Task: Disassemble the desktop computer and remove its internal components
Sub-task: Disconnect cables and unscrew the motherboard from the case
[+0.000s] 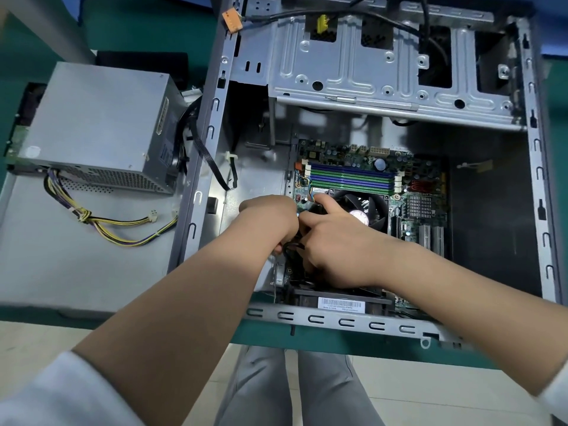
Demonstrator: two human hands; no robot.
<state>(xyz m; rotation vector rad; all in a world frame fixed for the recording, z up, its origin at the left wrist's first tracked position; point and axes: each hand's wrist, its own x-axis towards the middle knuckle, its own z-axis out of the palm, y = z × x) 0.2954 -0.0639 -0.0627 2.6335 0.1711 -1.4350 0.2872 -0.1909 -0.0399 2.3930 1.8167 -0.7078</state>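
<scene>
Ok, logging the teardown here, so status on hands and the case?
Left hand grip on black cable. Right hand beside fan. Power supply already out. Motherboard still inside.

Inside the open computer case (534,167), bare floor lies right of the motherboard (362,167) and left of it, toward the case's left wall. Both hands crowd the fan (365,207) near the front edge. The drive cage (368,72) blocks the far end. The power supply (98,124) stands outside the left wall.
</scene>
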